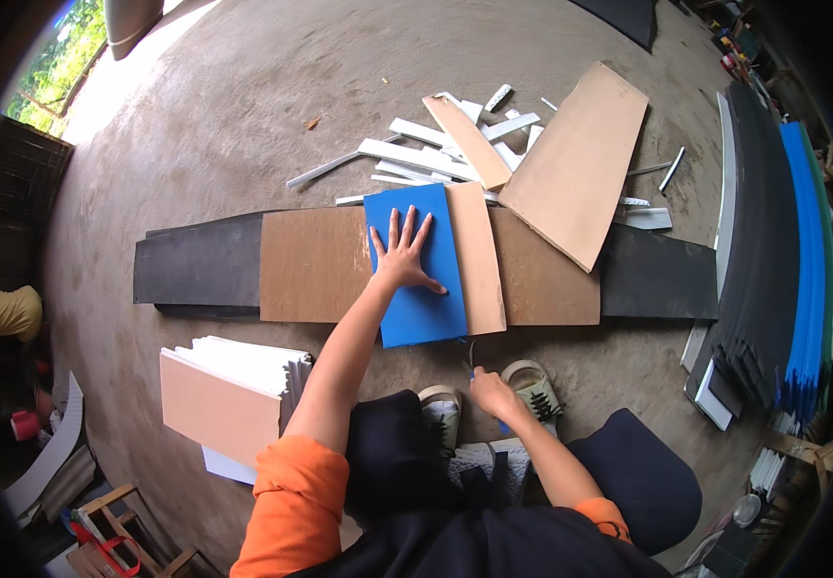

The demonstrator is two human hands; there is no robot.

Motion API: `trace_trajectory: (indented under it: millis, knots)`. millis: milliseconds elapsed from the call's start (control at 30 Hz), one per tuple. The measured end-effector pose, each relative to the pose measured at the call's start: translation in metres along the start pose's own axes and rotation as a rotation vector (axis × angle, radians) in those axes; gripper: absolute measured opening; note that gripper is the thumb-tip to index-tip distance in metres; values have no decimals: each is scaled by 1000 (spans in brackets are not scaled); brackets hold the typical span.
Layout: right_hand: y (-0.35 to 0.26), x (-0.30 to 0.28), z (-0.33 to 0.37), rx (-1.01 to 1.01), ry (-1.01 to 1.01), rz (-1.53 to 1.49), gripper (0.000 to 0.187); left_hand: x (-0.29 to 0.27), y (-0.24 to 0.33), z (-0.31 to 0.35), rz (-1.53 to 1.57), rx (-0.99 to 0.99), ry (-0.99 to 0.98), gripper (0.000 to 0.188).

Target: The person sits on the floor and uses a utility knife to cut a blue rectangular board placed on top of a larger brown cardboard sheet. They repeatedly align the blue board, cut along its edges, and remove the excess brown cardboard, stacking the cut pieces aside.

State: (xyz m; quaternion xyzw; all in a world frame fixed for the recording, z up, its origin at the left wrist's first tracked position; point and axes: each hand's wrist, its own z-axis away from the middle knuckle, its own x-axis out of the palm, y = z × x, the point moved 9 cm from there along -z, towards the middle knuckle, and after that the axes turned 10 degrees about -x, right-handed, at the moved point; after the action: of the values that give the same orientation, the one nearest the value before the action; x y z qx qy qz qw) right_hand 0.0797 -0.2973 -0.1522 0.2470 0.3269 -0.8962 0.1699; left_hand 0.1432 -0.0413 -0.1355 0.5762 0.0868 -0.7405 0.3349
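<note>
My left hand (402, 258) lies flat with fingers spread on a blue rectangular sheet (426, 313). Under and beside that sheet is a tan sheet (477, 275), and both rest across a brown board (311, 265). The brown board sits on a longer black board (195, 260). Close to my shoes, my right hand (495, 393) is closed round a blue-handled knife (471, 358); its thin, curved blade points toward the blue sheet's near edge. A larger tan sheet (575, 164) leans over the brown board's right part.
White offcut strips (416, 159) lie heaped beyond the boards. A stack of white and tan sheets (229, 395) stands at the near left. Tall black sheets (758, 250) and blue sheets (806, 279) line the right side. A wooden frame (123, 525) is at the lower left.
</note>
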Motion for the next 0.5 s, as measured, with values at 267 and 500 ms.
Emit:
trace_trajectory:
  millis: [267, 500]
  knots:
    - [-23, -63, -45, 74, -436, 160, 25, 3, 4, 3, 41, 45, 32, 138]
    - [-74, -191, -99, -141, 108, 267, 30, -3, -2, 7, 63, 22, 31, 137]
